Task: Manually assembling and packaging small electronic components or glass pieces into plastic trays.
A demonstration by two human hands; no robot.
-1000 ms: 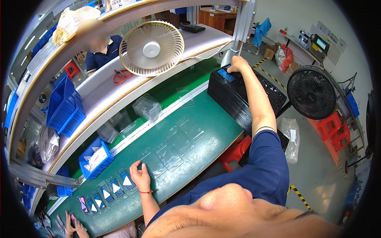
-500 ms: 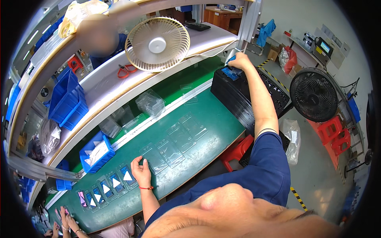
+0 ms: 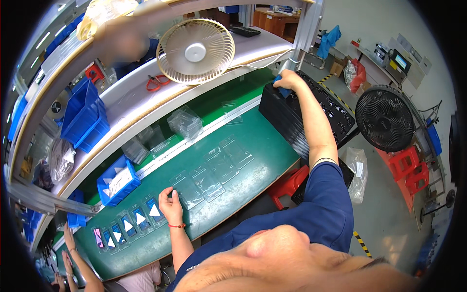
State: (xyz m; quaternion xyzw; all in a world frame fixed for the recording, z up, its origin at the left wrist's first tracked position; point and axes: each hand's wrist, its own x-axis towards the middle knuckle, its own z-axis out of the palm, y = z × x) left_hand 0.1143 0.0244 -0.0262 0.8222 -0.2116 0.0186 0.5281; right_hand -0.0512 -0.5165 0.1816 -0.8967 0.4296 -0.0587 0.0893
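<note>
At the far right end of the green table, my right hand (image 3: 290, 81) is closed on a small blue flat piece (image 3: 278, 79). It is over the corner of a tall stack of black trays (image 3: 283, 119); the fingers partly hide the piece. My left hand (image 3: 171, 207) rests at the table, fingers loosely bent and apart, beside a clear plastic blister pack (image 3: 187, 193). More clear blister packs (image 3: 208, 184) lie in a row to its right. Left of it runs a row of packs holding blue pieces with white triangles (image 3: 153, 210), ending in a pink one (image 3: 98, 238).
A blue bin of white pieces (image 3: 118, 187) and stacked clear packs (image 3: 185, 123) stand along the table's back. The shelf above holds a fan (image 3: 195, 51), red-handled scissors (image 3: 157, 82) and blue bins (image 3: 85, 117). A co-worker's arm (image 3: 80, 258) reaches in at lower left.
My right hand has lowered onto the tray stack's near left corner with the blue piece. My left hand stays nearly in place. A co-worker's hand at lower left has reached toward the back.
</note>
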